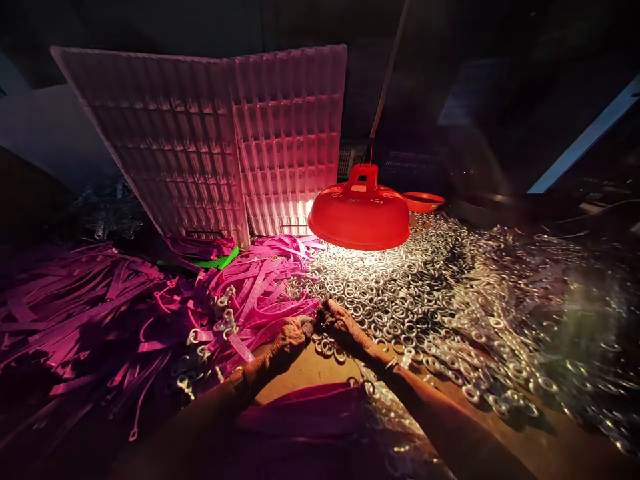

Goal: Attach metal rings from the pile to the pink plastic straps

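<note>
My left hand [295, 335] is closed in front of me, its fingers pinched at the edge of a pile of pink straps [260, 287]. Close beside it, nearly touching, my right hand [339, 319] has its fingers bent together at the near edge of a heap of metal rings [400, 293]. Whatever lies between the fingertips is too small and dark to make out. Below the hands, more pink material [310, 410] lies near my body, with a few rings at its right end.
A red lamp [360, 217] hangs low over the rings. Pink ribbed panels [290, 133] stand behind the straps, near a green item [220, 260]. A red dish [425, 200] is behind the lamp. Metal clasps [227, 320] lie at the left.
</note>
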Demonstrator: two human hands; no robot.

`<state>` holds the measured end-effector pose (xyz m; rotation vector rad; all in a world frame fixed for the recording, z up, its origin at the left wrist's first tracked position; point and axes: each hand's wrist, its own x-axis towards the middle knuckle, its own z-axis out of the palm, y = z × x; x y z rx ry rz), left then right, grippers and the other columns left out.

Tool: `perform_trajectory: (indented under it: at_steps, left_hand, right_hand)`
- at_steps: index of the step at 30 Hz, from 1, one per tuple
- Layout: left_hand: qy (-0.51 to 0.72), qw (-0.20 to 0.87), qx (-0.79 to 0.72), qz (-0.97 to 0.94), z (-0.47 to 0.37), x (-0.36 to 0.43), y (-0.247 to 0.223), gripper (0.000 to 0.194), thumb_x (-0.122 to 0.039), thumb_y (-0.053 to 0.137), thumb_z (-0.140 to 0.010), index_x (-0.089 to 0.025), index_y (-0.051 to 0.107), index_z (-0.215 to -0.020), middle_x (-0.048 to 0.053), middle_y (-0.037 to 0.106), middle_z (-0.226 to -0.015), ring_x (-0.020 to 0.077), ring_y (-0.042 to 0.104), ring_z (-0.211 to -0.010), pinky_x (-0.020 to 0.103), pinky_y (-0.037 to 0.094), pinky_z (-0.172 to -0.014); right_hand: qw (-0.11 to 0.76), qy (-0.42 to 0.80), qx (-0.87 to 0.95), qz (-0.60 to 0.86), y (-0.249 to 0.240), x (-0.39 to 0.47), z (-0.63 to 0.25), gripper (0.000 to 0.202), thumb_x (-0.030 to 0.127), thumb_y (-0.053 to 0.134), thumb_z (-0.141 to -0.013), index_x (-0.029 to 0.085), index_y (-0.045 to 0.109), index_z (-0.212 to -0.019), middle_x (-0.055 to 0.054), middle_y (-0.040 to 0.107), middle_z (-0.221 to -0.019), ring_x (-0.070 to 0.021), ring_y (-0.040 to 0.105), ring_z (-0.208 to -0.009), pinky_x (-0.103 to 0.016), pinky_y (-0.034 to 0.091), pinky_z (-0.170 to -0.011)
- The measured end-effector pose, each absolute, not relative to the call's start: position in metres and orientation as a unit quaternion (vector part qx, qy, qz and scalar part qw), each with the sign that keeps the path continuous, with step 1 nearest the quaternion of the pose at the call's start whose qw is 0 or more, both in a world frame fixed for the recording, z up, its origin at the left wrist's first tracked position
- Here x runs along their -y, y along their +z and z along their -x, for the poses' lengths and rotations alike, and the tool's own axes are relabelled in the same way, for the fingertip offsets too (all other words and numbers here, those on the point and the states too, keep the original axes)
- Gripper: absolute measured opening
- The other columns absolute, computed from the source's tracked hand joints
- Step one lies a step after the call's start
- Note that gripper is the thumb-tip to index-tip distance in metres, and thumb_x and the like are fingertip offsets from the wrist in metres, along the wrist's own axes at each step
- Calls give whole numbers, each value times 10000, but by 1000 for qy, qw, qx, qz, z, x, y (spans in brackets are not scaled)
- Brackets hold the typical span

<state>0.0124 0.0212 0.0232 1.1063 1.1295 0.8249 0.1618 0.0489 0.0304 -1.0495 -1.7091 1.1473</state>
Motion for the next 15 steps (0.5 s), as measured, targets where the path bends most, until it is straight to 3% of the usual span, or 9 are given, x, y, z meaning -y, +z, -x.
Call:
perform_trajectory:
  at_steps: [4,6,9,15]
  left_hand:
    - [338,660,-467,-482,-8,-25,45,287,-427,547,-649,-157,499,-561,-36,449,-450,55,338,-372,214,211,-392]
    - [331,673,-469,-466,-3,-23,65,304,-431,580,-611,-167,463,-515,-68,379,-402,34,260,-344,207,167,-379]
    - [305,684,-480,-456,5,-12,90,324,-443,647,-594,-157,511,-527,-95,306,-378,28,202,-340,217,114,-374]
    - [203,713,-441,-506,8,32,96,311,-424,623,-696,-131,681,-610,-33,456,-458,46,277,-408,206,160,-377]
  right_hand:
    - [327,387,771,386,45,-48,-166,196,339,390,-869,181,445,-766,15,493,-656,-89,415,-558,-215,364,-535]
    - [284,387,798,365,57,-37,-169,177,340,413,-878,184,479,-931,26,520,-636,-76,423,-492,-191,348,-480]
    - [271,375,810,361,70,-7,-173,306,312,473,-864,190,443,-1142,47,518,-580,-57,368,-404,-162,273,-393]
    - [301,348,788,409,67,71,-191,250,329,634,-768,192,601,-975,-16,600,-601,-110,474,-475,-189,342,-419]
